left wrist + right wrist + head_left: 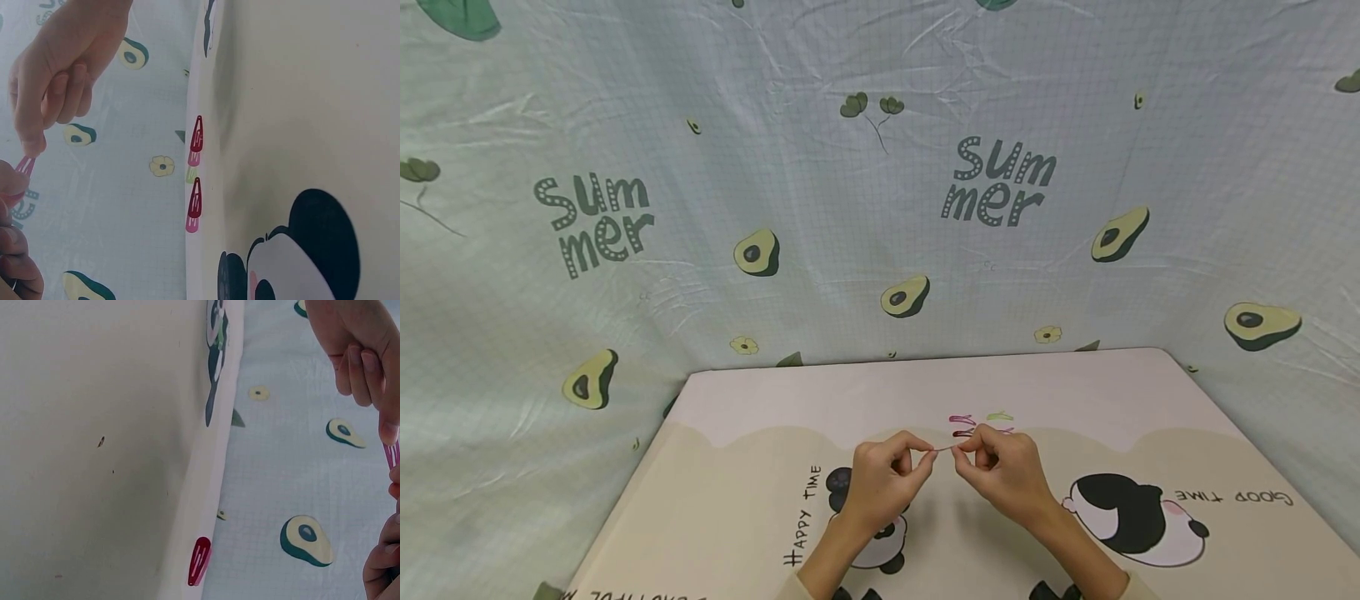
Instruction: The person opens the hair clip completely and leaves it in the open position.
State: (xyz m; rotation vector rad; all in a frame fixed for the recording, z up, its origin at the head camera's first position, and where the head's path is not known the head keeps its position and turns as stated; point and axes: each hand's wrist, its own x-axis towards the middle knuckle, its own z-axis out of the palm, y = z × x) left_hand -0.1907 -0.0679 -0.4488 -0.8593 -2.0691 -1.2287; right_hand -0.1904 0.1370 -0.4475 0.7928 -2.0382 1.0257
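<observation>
A slim pink snap hair clip (25, 165) is stretched between my two hands above the table. My left hand (886, 479) pinches one end between thumb and forefinger. The other end is in the thumb-and-forefinger pinch of my right hand (1009, 475). Fingertips cover both ends, so only the middle of the clip shows. Beyond the hands, several more hair clips lie on the table: a pink one (961, 419), a dark red one (962, 433), a green one (1000, 416), and another pink one partly behind the right hand. A red clip (200, 559) also shows in the right wrist view.
The table (737, 500) has a beige and pale pink cover printed with pandas and lettering. Behind it and at both sides hangs a pale curtain (820, 183) with avocado prints, close to the table's far edge.
</observation>
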